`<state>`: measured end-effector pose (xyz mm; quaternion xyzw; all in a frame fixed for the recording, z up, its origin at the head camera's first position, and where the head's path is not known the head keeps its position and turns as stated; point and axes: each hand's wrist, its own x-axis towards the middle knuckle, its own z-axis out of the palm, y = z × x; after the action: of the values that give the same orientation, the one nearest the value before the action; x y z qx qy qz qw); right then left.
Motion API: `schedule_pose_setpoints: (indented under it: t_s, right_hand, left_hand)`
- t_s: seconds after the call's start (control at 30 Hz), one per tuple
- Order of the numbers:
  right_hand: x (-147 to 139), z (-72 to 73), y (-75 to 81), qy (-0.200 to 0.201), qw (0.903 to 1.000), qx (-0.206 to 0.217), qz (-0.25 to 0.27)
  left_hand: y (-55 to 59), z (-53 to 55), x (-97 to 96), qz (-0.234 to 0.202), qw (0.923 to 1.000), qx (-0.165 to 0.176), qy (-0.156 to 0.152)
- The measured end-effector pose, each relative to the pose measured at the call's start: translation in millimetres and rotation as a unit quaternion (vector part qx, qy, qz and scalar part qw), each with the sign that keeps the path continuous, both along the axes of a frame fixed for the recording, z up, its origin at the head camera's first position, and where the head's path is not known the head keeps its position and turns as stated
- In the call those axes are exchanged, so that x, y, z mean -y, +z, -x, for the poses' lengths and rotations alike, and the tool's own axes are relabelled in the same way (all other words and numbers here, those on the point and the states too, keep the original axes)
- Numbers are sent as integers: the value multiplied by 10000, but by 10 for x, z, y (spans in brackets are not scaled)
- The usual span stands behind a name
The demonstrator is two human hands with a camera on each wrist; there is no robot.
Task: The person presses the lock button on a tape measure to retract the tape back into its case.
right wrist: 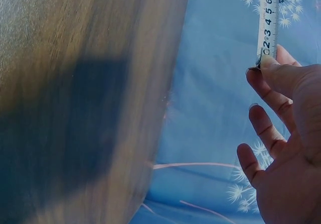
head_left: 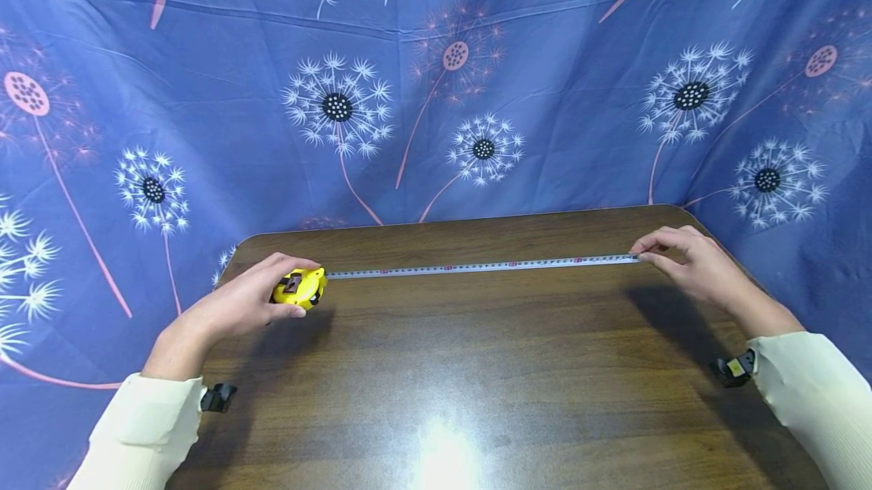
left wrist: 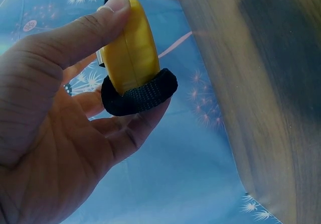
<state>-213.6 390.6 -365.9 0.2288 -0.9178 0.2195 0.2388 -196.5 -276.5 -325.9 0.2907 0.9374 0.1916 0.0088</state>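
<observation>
While the left hand (head_left: 248, 301) grips the yellow plastic tape-measure case (head_left: 300, 288) and the right hand (head_left: 688, 263) pinches the silver steel blade's (head_left: 477, 266) tip above the brown wooden table (head_left: 477, 369), a slackened pinch could let it whip toward the case.

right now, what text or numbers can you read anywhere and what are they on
"2 3 4 5 6 7" on the tape blade near the end that the right hand pinches.
"5" on the blade beside the yellow tape case in the left hand.
Blade marks in the head view: too small.
</observation>
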Motion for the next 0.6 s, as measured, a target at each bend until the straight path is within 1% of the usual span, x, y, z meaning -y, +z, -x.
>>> schedule_pose_setpoints:
  t_s: [0.23,0.4,0.6]
  right_hand:
    - [7,8,-16,140,9998,-125,98]
    - [25,6,-10,181,9997,-88,150]
    - [66,-16,11,222,9996,35,185]
  left_hand:
    - [5,-18,-14,-61,10000,29,-6]
    - [9,-30,-16,-67,10000,-27,-44]
    - [10,-31,-18,-61,10000,-5,-25]
